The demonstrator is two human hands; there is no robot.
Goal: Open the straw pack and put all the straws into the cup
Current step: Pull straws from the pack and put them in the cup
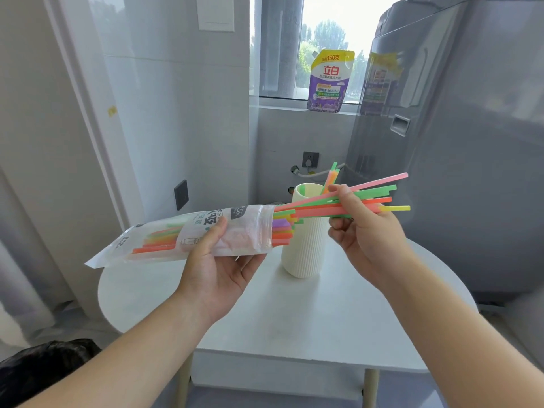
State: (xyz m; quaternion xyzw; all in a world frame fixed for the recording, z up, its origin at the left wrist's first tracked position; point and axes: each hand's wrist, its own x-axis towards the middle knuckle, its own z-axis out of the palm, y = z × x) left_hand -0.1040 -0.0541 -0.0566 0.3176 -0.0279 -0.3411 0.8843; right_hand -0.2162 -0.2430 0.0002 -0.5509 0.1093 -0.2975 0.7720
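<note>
My left hand (pixel 216 260) grips a clear plastic straw pack (pixel 164 240) held level above the table, its open mouth facing right. Several coloured straws stick out of that mouth. My right hand (pixel 365 231) pinches a fanned bunch of pink, green, orange and yellow straws (pixel 379 198), partly drawn out of the pack, in front of the cup's rim. The cream ribbed cup (pixel 303 251) stands upright on the white table (pixel 294 319), and a few straws (pixel 331 176) lean inside it.
A grey washing machine (pixel 456 142) stands close on the right. On the window sill behind sits a purple detergent pouch (pixel 329 81). White wall and door frame are on the left, and a dark bag (pixel 38 369) lies at the lower left.
</note>
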